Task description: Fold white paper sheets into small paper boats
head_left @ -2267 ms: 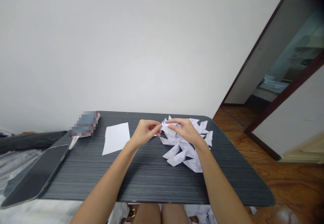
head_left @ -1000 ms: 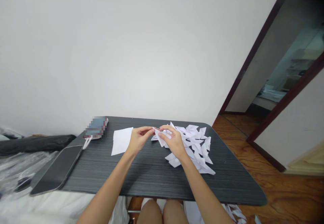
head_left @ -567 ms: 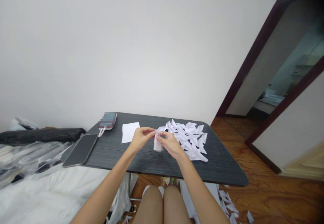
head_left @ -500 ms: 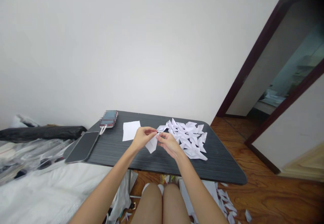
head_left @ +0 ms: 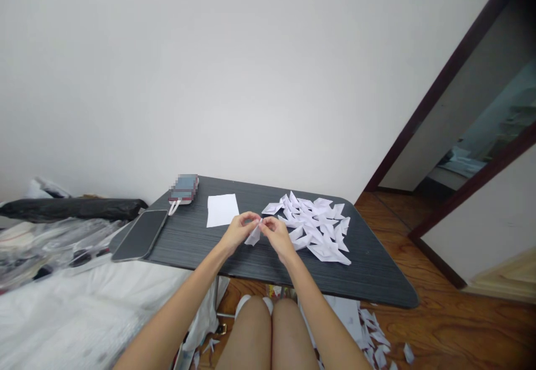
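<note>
Both hands meet over the dark desk [head_left: 251, 264], left hand [head_left: 238, 231] and right hand [head_left: 275, 233] pinching one small folded paper piece [head_left: 253, 236] between the fingertips. Just right of them sits a pile of folded white papers [head_left: 315, 226]. A flat blank sheet [head_left: 221, 210] lies further back, and a tablet [head_left: 141, 234] rests at the desk's left edge.

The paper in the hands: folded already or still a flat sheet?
Folded. The paper piece hangs as a narrow pointed shape pinched between left hand and right hand, unlike the flat sheet lying spread on the table.
</note>
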Available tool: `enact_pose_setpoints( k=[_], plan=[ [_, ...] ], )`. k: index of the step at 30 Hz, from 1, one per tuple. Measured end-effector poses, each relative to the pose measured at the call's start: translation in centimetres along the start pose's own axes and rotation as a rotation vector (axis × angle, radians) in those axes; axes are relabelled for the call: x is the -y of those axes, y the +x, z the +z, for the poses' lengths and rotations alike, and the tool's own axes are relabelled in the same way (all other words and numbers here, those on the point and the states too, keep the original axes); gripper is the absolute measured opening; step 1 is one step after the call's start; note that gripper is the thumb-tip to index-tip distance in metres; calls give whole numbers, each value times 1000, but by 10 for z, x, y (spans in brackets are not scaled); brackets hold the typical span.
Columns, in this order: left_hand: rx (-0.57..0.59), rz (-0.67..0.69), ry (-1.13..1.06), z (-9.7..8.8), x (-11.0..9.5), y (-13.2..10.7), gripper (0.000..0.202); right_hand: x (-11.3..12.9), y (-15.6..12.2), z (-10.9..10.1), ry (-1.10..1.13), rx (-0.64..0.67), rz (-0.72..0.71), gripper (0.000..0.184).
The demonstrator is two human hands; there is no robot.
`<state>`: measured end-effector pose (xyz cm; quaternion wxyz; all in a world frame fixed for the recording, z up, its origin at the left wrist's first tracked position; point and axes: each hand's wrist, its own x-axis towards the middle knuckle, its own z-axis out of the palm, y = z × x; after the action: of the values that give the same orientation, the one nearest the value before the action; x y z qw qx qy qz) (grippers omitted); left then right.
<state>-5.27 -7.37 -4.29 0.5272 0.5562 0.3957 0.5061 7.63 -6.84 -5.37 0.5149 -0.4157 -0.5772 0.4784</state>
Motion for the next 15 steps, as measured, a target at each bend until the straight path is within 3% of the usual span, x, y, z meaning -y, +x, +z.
enact_pose_setpoints(
  k=[6, 15],
  plan=[
    [-64, 84, 147, 1, 5, 0, 23, -14, 3, 3, 183, 22, 57, 21],
    [-271, 184, 489, 3, 29, -3, 14, -26, 3, 6, 30, 15, 120, 13]
  ],
)
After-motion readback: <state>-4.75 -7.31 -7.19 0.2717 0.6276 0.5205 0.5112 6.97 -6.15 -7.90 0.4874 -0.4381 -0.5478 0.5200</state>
